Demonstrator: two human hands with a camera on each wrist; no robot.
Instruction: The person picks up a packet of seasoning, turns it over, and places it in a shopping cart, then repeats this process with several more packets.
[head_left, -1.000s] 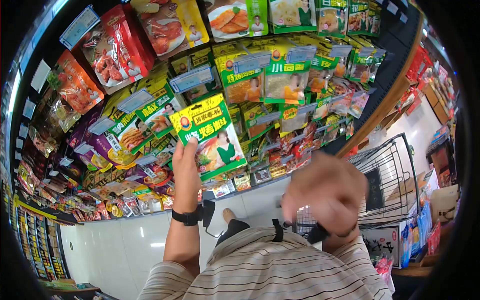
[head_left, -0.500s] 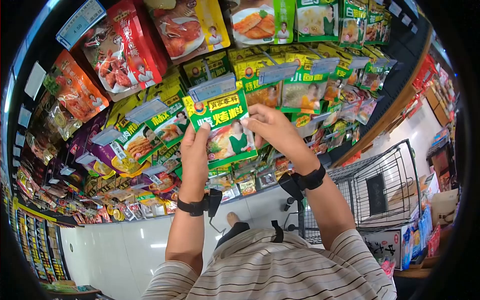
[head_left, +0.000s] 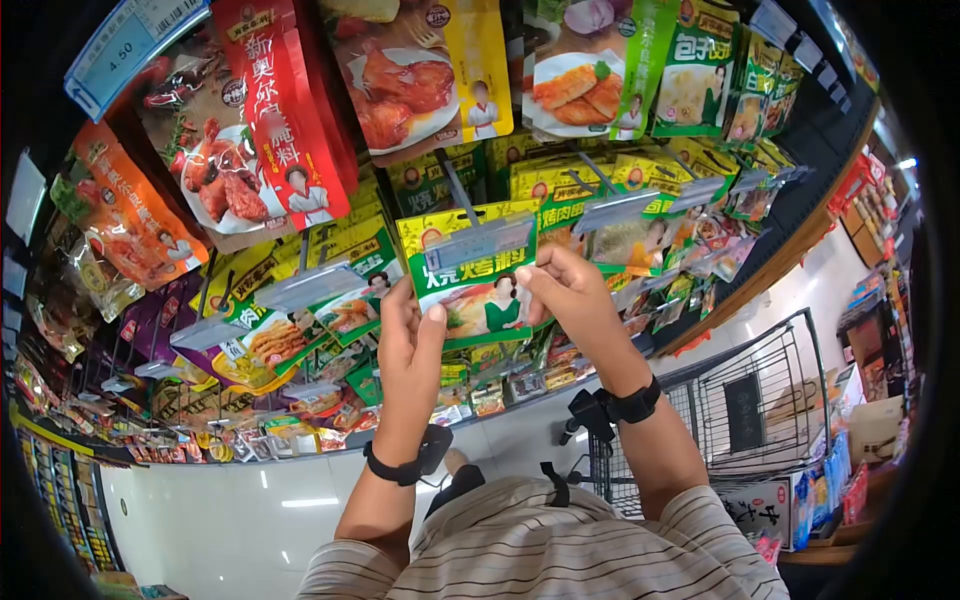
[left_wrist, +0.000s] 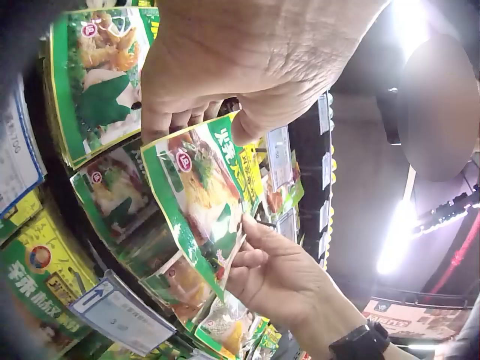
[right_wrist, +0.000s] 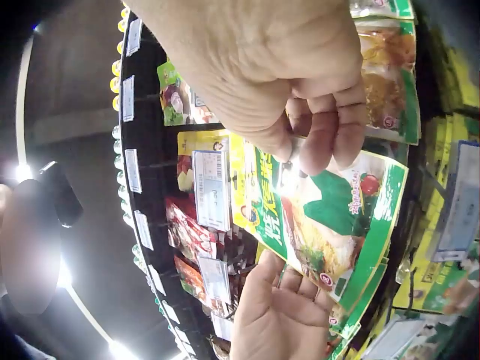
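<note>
Both hands hold a green and yellow seasoning packet (head_left: 465,317) in front of the shelf hooks. My left hand (head_left: 412,350) grips its lower left side, thumb on the printed front. On the opposite edge my right hand (head_left: 572,305) pinches it between thumb and fingers. A clear price tag holder (head_left: 480,243) on a hook overlaps the packet's upper part in the head view. From the left wrist, the packet (left_wrist: 199,199) appears tilted, close over similar packets. The right wrist view shows its shiny front (right_wrist: 330,217), with the right fingers (right_wrist: 349,139) at one edge.
Larger pouches hang above, among them a red one (head_left: 260,140) and a yellow one (head_left: 430,80). Rows of packets with price tags (head_left: 310,288) surround the hands. A wire shopping cart (head_left: 745,410) stands at the right, beside the shelf's wooden edge (head_left: 790,250).
My right hand came up from the lower right and took the packet's right edge. The packet moved in toward the hooks, its upper part now behind a price tag. The head view drew closer.
</note>
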